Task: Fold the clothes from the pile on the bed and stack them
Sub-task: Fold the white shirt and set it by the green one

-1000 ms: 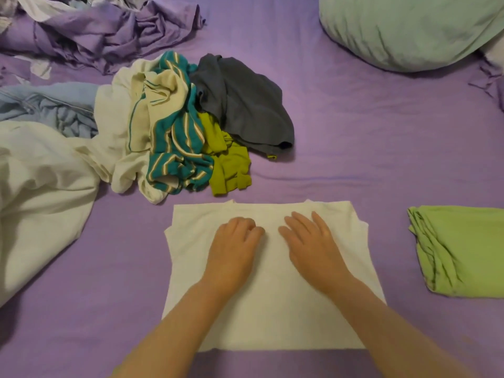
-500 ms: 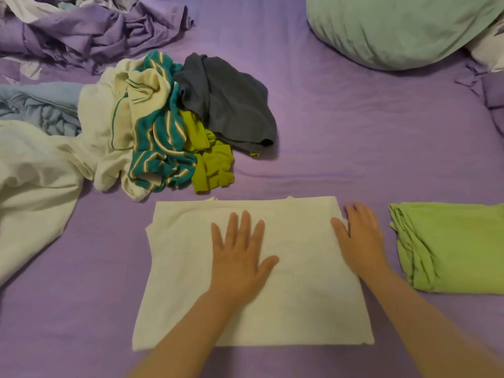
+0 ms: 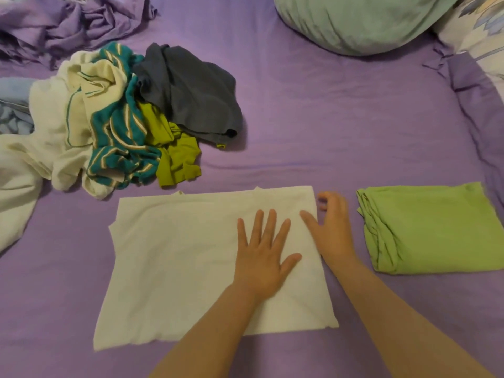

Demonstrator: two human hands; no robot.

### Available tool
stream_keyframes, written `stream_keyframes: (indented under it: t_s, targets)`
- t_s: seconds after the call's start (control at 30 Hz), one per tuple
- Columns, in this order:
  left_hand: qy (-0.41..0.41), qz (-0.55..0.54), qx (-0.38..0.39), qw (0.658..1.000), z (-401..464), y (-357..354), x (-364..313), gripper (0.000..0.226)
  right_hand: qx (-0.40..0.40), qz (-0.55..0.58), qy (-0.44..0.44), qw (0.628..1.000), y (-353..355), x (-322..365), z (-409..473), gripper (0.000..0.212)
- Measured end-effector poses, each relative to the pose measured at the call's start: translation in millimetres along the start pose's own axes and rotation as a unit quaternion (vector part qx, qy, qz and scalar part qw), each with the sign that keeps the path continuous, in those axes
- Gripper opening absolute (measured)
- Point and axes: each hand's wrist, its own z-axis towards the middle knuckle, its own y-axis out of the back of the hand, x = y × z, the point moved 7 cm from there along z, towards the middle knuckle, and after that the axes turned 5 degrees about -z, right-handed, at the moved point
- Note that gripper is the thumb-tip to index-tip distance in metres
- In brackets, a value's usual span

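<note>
A white garment [image 3: 177, 257], partly folded into a rectangle, lies flat on the purple bed sheet [image 3: 327, 132] in front of me. My left hand [image 3: 261, 255] presses flat on its right half, fingers spread. My right hand [image 3: 331, 227] is at the garment's right edge, with the thumb on top of the cloth and the fingers curled at the edge, pinching it. A folded light-green garment [image 3: 433, 227] lies to the right. The unfolded pile [image 3: 131, 118] sits at the back left: cream, teal-striped, olive-green and dark grey pieces.
A large green pillow [image 3: 362, 20] lies at the back right, with a patterned pillow [image 3: 474, 28] beside it. Crumpled purple bedding [image 3: 62, 23] fills the back left corner. A white sheet [image 3: 16, 192] and blue cloth [image 3: 13, 105] lie along the left side.
My right hand slid from the garment's middle to its right edge and curled its fingers there. My left hand flattened, spread its fingers and shifted right on the cloth.
</note>
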Motion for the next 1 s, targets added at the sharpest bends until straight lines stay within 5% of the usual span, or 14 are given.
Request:
stream_keyframes:
  t_s: [0.1, 0.23, 0.37, 0.43, 0.53, 0.6, 0.67, 0.8, 0.9, 1.0]
  targets:
    - [0.007, 0.003, 0.021, 1.0, 0.3, -3.8, 0.7, 0.068, 0.035, 0.036, -0.044, 0.998, -8.7, -12.9, -32.2, 0.064]
    - [0.026, -0.028, 0.053, 0.998, 1.8, 1.5, 2.6, 0.062, 0.062, 0.038, -0.074, 0.995, -12.8, -19.4, -64.0, 0.065]
    - [0.07, -0.245, 0.008, 0.967, -8.1, 38.4, 8.7, 0.049, 0.084, 0.079, -0.051, 0.992, -5.7, 5.2, -72.5, 0.065]
    - [0.15, -0.427, -0.011, 0.892, -23.1, 56.8, 19.2, 0.042, 0.092, 0.098, -0.018, 0.991, -5.0, 33.0, -74.6, 0.063]
    - [0.286, -0.655, 0.005, 0.699, -47.2, 66.4, 35.6, 0.037, 0.192, 0.153, 0.016, 0.969, -26.5, 77.7, -82.8, 0.057]
    - [0.311, -0.699, 0.004, 0.643, -60.9, 68.3, 48.2, 0.034, 0.245, 0.115, 0.09, 0.958, -35.2, 105.1, -84.2, 0.05]
    - [0.3, -0.673, 0.002, 0.676, -71.4, 74.0, 64.5, 0.024, 0.241, -0.052, 0.227, 0.942, -36.3, 131.6, -70.4, 0.053]
    - [0.26, -0.527, 0.032, 0.809, -76.5, 66.8, 86.7, 0.063, 0.319, -0.349, 0.422, 0.774, -67.9, 169.7, -52.5, 0.072]
    - [0.253, -0.511, -0.011, 0.821, -81.8, 65.1, 94.7, 0.046, 0.416, -0.432, 0.42, 0.681, -98.9, 180.9, -42.8, 0.068]
    - [0.292, -0.538, -0.053, 0.789, -97.6, 55.9, 104.8, 0.046, 0.441, -0.568, 0.413, 0.559, -118.4, 178.8, -26.6, 0.056]
